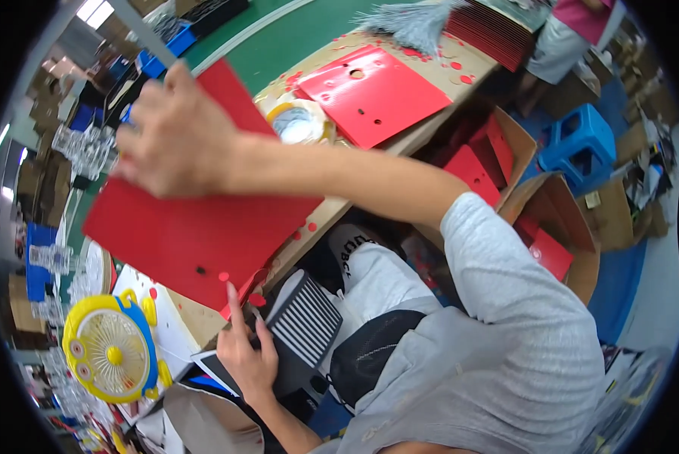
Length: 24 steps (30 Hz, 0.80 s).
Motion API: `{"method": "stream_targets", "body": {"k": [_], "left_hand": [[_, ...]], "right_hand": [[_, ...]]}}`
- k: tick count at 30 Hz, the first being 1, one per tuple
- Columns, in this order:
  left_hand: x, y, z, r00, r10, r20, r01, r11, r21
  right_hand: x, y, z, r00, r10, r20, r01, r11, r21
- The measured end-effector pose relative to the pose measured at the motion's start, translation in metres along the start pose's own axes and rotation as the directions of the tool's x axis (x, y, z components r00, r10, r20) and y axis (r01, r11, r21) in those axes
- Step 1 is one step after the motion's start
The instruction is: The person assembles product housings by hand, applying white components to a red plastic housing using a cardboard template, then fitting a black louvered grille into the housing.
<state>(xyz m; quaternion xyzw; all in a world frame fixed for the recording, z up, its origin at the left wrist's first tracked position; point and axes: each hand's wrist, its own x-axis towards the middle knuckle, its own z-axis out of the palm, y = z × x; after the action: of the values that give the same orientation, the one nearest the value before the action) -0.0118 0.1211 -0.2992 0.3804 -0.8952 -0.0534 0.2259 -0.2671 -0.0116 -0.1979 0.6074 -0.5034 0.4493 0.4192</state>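
Observation:
A large red sheet [203, 234] with a small dark hole lies at the near left end of the table. My right arm reaches across to the far left, where my right hand [177, 140] is over the sheet, its fingers curled closed. What those fingers hold, if anything, is hidden. At the sheet's near corner is my left hand [246, 356], index finger and thumb stretched out and apart. One small red disc [224, 277] is at its index fingertip, another red disc [257, 300] near the thumb.
Tape rolls [298, 123] and a second red sheet with holes [373, 94] lie on the table [339, 208] among loose red discs. Cardboard boxes [581, 250] with red pieces stand to the right, near a blue stool [581, 147]. A yellow fan [109, 349] stands left.

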Motion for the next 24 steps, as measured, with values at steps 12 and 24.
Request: {"method": "stream_targets", "body": {"k": [12, 24], "left_hand": [[-0.015, 0.003, 0.003, 0.998, -0.053, 0.025, 0.057, 0.969, -0.242], [0.006, 0.02, -0.009, 0.967, -0.235, 0.102, 0.256, 0.883, -0.393]], "right_hand": [[-0.116, 0.309, -0.012, 0.278, 0.568, 0.775, -0.522, 0.766, -0.374], [-0.206, 0.309, 0.023, 0.824, 0.349, 0.446, -0.228, 0.925, -0.304]]}}
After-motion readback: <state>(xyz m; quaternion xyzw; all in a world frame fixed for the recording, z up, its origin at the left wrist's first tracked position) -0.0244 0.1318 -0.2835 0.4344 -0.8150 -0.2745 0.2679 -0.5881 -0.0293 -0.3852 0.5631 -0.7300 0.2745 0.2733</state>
